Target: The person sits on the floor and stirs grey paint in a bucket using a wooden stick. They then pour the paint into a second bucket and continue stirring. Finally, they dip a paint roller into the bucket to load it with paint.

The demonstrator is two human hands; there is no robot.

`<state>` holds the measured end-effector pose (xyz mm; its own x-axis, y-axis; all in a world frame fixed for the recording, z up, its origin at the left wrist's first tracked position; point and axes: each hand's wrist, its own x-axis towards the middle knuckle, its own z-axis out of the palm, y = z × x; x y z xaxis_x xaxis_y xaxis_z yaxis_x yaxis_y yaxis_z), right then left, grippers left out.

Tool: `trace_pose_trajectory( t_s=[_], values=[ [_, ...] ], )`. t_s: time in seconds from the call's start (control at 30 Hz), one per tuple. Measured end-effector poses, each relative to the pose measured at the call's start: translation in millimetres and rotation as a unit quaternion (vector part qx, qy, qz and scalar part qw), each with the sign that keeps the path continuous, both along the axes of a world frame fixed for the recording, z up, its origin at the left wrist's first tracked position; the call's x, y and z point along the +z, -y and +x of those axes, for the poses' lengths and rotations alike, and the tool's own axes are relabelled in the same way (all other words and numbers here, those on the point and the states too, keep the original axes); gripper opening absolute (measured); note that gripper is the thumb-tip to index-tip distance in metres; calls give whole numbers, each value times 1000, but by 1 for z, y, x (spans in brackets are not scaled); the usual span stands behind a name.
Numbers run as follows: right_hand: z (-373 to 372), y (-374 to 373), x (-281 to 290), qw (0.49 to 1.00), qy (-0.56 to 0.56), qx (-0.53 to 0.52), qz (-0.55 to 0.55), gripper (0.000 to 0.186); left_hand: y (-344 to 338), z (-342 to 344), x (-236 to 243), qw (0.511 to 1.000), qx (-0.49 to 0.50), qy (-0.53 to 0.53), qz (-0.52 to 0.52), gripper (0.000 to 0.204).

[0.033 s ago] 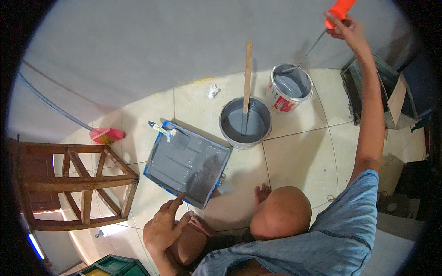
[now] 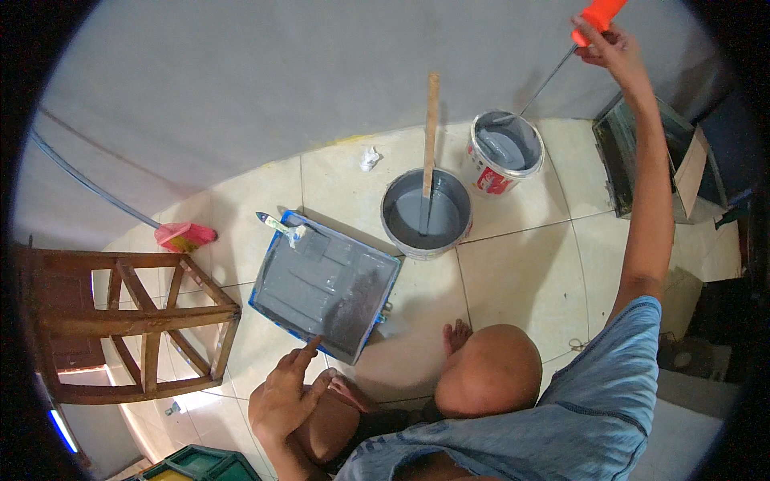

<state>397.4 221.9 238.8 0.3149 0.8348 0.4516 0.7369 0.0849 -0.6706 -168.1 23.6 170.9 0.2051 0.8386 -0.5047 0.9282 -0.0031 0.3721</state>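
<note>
My right hand (image 2: 605,44) grips the orange handle (image 2: 599,16) of a paint roller, whose metal rod runs down into the smaller white bucket (image 2: 491,172) of grey paint. A larger bucket (image 2: 395,228) of grey paint holds an upright wooden stick (image 2: 432,112). A blue-edged paint tray (image 2: 313,272) coated in grey paint lies on the floor, with a brush (image 2: 277,224) at its back left corner. My left hand (image 2: 293,385) has its fingers extended over the tray's near edge, holding nothing; whether it touches the rim I cannot tell.
A grey wall (image 2: 241,80) runs behind the tiled floor (image 2: 513,280). A wooden frame (image 2: 136,321) and a pink broom (image 2: 183,236) stand left. A glass tank (image 2: 622,172) is at right, a green object (image 2: 196,465) at lower left. My bent knee (image 2: 489,369) is below the buckets.
My right hand has shifted slightly to the right and up with the orange handle. Little else differs.
</note>
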Motion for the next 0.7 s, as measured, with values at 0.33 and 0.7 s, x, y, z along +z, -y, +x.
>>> trace_pose_trajectory(
  t_s=[0.33,0.7],
  values=[
    [4,47,37,992,-86,-29,86,50,0,-1,0,1000,-15,-15,-1,51],
    [73,86,28,953,-171,-160,190,47,0,-4,-8,999,-5,21,36,51]
  ],
)
